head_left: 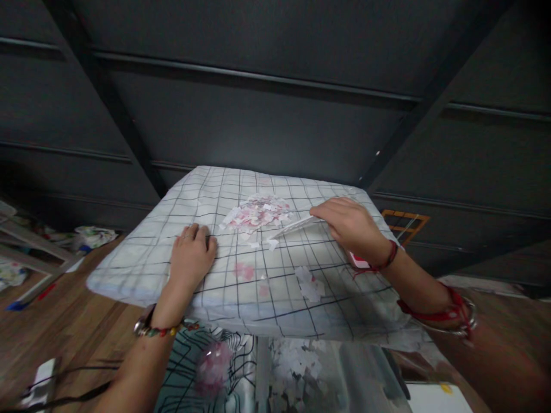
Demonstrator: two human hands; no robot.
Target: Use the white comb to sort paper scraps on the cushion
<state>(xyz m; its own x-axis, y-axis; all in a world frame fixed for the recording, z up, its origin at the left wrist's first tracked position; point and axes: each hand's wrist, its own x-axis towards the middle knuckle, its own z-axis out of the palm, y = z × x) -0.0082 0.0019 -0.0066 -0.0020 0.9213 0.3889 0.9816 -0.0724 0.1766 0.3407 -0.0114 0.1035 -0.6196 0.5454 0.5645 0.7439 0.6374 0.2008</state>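
Note:
A heap of small white and pink paper scraps [260, 212] lies on a white cloth with a black grid [224, 287] that covers the table. Left of the heap, my left hand [191, 252] rests palm down on the cloth, its fingers loosely spread and holding nothing. My right hand [350, 223] pinches a thin white card-like strip [297, 225] by one end. The strip slants down to the left, and its low end meets a few loose scraps at the heap's near right side. Another small cluster of scraps [310, 284] lies nearer the front edge.
Below the table's front edge are a translucent bin [297, 367] with paper scraps and a clear bag with pink contents [214, 367]. A red-and-white object [359, 261] shows beneath my right wrist. A dark panelled wall [258, 115] stands behind the table.

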